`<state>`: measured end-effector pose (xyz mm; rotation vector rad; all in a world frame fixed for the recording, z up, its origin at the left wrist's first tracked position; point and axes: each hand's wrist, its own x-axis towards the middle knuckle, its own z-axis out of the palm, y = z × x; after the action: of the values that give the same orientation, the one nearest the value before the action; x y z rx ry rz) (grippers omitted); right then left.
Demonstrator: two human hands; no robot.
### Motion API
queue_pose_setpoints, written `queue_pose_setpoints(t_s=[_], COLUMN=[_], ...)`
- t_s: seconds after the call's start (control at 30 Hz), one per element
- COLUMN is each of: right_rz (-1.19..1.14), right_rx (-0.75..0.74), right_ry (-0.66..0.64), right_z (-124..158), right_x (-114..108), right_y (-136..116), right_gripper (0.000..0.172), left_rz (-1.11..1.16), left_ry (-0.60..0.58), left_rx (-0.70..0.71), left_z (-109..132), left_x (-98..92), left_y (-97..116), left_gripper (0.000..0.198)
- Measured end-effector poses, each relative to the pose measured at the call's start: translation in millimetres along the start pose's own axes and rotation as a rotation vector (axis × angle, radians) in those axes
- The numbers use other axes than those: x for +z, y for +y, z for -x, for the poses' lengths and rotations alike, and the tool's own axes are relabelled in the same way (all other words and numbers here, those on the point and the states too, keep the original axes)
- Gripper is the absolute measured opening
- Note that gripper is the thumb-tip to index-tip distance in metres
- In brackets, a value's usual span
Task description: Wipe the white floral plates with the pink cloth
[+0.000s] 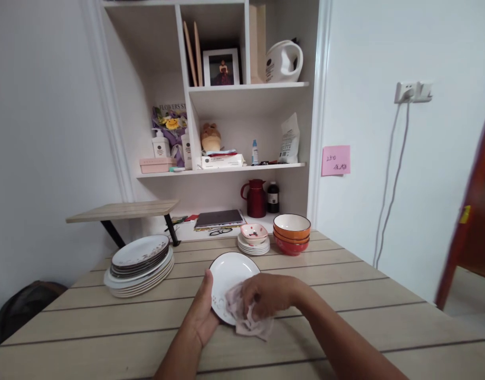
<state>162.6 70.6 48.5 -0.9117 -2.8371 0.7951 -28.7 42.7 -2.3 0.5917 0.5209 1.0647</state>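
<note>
A white plate [234, 268] with a dark rim and a small printed pattern is tilted up above the table. My left hand [203, 311] grips its left edge, thumb on the front and the other fingers behind it. Bunched in my right hand [268, 295] is a pale pinkish cloth [253, 326], pressed against the lower right of the plate's face. The cloth's loose end hangs below the rim. Part of the plate's right side is hidden by my right hand, which is slightly blurred.
Stacked plates [141, 252] stand at the left of the slatted table [329, 340], beside a small raised shelf [123, 210]. Behind my hands are small dishes [254, 244] and stacked bowls [292, 237]. Further back, a laptop [218, 218] and a red jug [256, 199] sit below the shelving.
</note>
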Motion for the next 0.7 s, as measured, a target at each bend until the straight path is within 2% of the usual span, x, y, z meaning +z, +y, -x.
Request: queue_pose_setpoints(t_s=[0.07,0.17,0.3,0.37,0.43,0.53,0.6,0.7], right_rz=[0.066,0.217,0.319,0.321,0.286,0.193,0.124,0.019], right_rx=[0.194,0.420,0.506,0.458,0.322,0.083,0.006,-0.038], right_ry=[0.062,0.284,0.558,0.681,0.752,0.708,0.651,0.585], right_z=[4,3,-13,-22,-30,-36,-36,-31], right_x=[-3,-3,4,10,16,25,28,27], right_y=[5,6,4,3,1,-8,-17,-29], right_gripper=[0.024,0.021,0.018,0.021,0.027,0.047,0.060,0.054], left_rz=[-0.022,-0.082,-0.145,-0.154,-0.147,-0.095,-0.042,0.038], left_ry=[0.038,0.135,0.234,0.248,0.240,0.161,0.093,0.047], left_rx=[0.054,0.151,0.211,0.225,0.228,0.203,0.182,0.173], left_z=[0,1,1,1,1,0,-1,-4], left_x=[-0.4,-0.4,1.9,4.0,5.6,3.9,-0.5,-8.4], left_y=[-1,-2,-5,-6,-6,-6,-6,-5], left_gripper=[0.070,0.068,0.067,0.065,0.063,0.060,0.062,0.065])
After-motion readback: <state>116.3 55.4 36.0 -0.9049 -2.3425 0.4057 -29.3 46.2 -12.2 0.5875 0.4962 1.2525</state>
